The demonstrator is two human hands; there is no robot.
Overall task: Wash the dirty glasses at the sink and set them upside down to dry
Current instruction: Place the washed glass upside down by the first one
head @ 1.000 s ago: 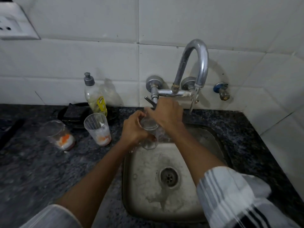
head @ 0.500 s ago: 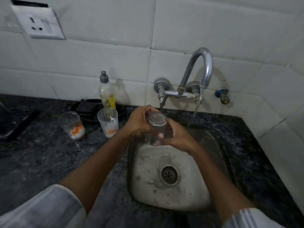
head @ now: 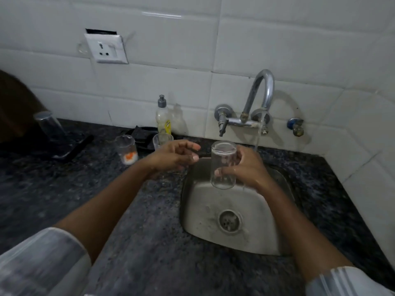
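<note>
My right hand (head: 248, 167) grips a clear glass (head: 223, 162) held upside down over the steel sink (head: 263, 236). My left hand (head: 175, 155) hovers just left of it with loosely curled fingers and holds nothing. Two dirty glasses stand on the counter behind that hand: one with orange and white residue (head: 126, 150) and another (head: 162, 140) partly hidden by my fingers. An upturned glass (head: 50, 124) stands at the far left. Water runs from the tap (head: 261, 92).
A dish soap bottle (head: 163, 118) stands against the tiled wall, beside a dark scrub pad on a black dish (head: 140, 135). A black tray edge (head: 72, 149) lies at the left. A wall socket (head: 105, 48) sits above the dark granite counter (head: 149, 242).
My left hand has let go of the glass and drawn away to the left. My right hand now holds the upturned glass alone. The view has shifted back and left.
</note>
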